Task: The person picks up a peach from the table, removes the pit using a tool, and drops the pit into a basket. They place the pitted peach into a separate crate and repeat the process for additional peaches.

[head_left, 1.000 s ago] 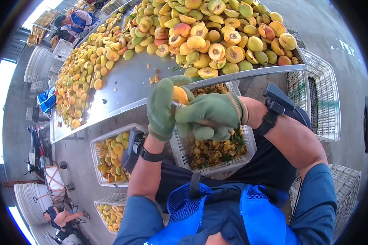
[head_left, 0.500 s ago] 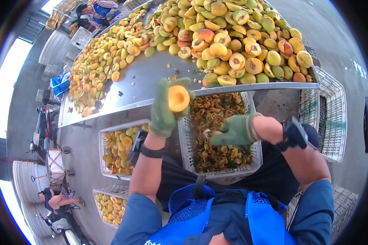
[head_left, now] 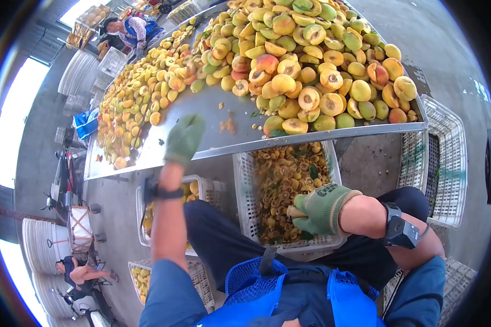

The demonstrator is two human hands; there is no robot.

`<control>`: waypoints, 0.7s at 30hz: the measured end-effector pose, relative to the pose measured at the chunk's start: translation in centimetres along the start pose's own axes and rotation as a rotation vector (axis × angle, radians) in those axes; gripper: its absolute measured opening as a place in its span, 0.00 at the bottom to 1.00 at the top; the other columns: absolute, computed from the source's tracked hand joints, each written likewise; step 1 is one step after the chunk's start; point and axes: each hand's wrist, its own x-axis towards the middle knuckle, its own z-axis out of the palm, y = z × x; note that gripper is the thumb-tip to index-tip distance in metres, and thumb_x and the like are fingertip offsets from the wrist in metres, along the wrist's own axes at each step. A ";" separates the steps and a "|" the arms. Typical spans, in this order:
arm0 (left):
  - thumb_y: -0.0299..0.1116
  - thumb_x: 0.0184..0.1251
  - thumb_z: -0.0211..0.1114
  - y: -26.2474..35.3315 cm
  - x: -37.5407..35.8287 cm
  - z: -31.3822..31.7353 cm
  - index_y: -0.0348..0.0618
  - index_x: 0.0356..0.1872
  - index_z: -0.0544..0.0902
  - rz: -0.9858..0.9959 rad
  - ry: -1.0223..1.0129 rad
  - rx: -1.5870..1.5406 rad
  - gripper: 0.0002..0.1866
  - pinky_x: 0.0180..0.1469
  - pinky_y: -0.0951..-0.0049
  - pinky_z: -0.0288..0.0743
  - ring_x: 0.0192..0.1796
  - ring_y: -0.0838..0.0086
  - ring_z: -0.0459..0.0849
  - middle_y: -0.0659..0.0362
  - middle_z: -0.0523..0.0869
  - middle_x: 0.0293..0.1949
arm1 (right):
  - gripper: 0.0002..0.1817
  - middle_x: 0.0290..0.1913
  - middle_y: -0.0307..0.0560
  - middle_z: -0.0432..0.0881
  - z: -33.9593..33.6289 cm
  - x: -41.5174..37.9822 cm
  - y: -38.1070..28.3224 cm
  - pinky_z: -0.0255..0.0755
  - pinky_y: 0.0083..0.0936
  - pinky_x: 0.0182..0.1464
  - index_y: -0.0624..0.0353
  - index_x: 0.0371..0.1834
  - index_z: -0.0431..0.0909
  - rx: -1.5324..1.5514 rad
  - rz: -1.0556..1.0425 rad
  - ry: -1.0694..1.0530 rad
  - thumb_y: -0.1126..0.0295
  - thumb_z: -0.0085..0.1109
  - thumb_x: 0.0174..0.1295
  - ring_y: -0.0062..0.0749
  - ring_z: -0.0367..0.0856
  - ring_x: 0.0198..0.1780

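The gloved left hand (head_left: 185, 139) hangs over the near edge of the metal tabletop (head_left: 204, 102), blurred — whether its fingers are open or have hold of anything, I cannot tell. The gloved right hand (head_left: 324, 210) is above the white crate (head_left: 245, 188) of fruit scraps (head_left: 283, 174), fingers curled round a narrow pale object (head_left: 295, 211). Halved peaches (head_left: 311, 98) lie heaped on the tabletop — beyond both hands.

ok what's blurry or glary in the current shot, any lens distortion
In the head view, the left gloved hand is motion-blurred, the right crisper; same view, glare whitens part of the metal tabletop, the left-hand bright opening is blown out, and fisheye curvature darkens the corners.
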 end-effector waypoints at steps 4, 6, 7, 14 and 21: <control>0.56 0.68 0.64 -0.6 11.4 11.4 0.38 0.59 0.83 -0.538 -0.126 -0.065 0.32 0.57 0.53 0.79 0.56 0.45 0.86 0.39 0.87 0.52 | 0.21 0.48 0.56 0.89 0.5 0.5 0.7 0.78 0.47 0.57 0.51 0.56 0.83 0.031 0.024 0.047 0.49 0.51 0.73 0.57 0.87 0.52; 0.62 0.60 0.68 0.4 14.0 14.1 0.31 0.66 0.77 -0.670 -0.217 -0.064 0.45 0.64 0.52 0.75 0.65 0.43 0.82 0.32 0.83 0.61 | 0.20 0.52 0.53 0.89 0.4 0.4 0.7 0.78 0.46 0.59 0.47 0.58 0.84 0.048 0.032 0.087 0.51 0.50 0.74 0.54 0.87 0.54; 0.61 0.61 0.68 2.9 15.0 12.5 0.31 0.66 0.78 -0.649 -0.282 -0.089 0.43 0.64 0.53 0.76 0.64 0.44 0.82 0.33 0.84 0.59 | 0.19 0.50 0.54 0.88 0.6 0.6 1.0 0.78 0.47 0.57 0.49 0.56 0.83 0.106 0.016 0.171 0.52 0.52 0.73 0.55 0.87 0.53; 0.51 0.65 0.68 -0.9 11.0 13.1 0.33 0.53 0.85 -0.483 -0.602 -0.297 0.29 0.37 0.67 0.80 0.40 0.63 0.90 0.45 0.89 0.42 | 0.13 0.44 0.57 0.88 1.1 2.9 2.6 0.78 0.46 0.52 0.58 0.46 0.80 0.364 0.048 0.696 0.59 0.60 0.70 0.59 0.86 0.49; 0.50 0.73 0.62 10.1 3.6 2.9 0.41 0.65 0.80 -0.673 -0.252 -1.333 0.28 0.27 0.81 0.73 0.30 0.76 0.83 0.58 0.85 0.38 | 0.15 0.35 0.59 0.84 -1.1 6.4 0.9 0.76 0.38 0.45 0.65 0.44 0.78 0.948 -0.052 0.784 0.61 0.62 0.68 0.52 0.85 0.41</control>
